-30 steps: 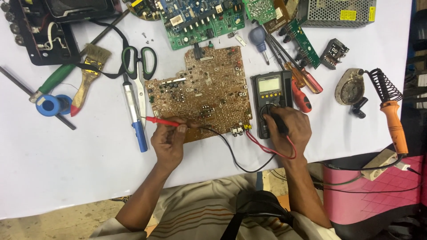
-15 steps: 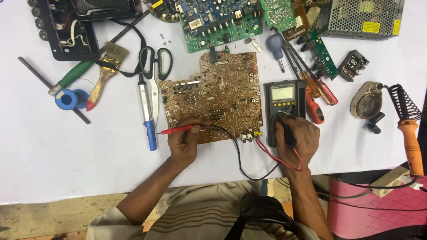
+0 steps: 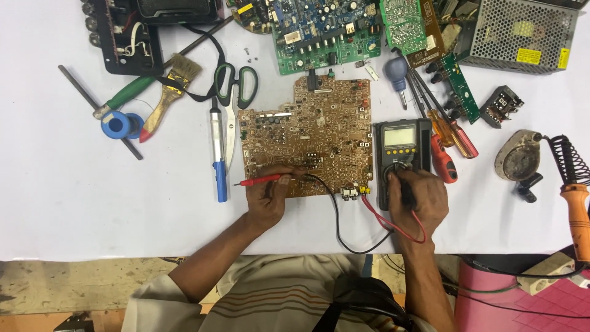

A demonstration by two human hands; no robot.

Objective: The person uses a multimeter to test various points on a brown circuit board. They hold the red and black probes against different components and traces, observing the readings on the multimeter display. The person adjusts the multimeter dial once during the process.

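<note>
Brown circuit board (image 3: 313, 138) lies at mid-table, our landmark.
Left of its lower edge, our left hand (image 3: 268, 200) pinches the thin red test probe (image 3: 263, 180); right of the board, our right hand (image 3: 418, 197) grips the dial of the black multimeter (image 3: 402, 150).

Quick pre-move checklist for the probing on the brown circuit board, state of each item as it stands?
1. Left hand grips red probe: ok.
2. Probe tip on the brown circuit board: cannot tell, the fingers cover it.
3. Right hand on the dial of the black multimeter: ok.
4. Red lead and black lead free of snags: ok.
5. Multimeter display readable: cannot tell, too small.
6. Orange-handled soldering iron clear of both hands: ok.
</note>
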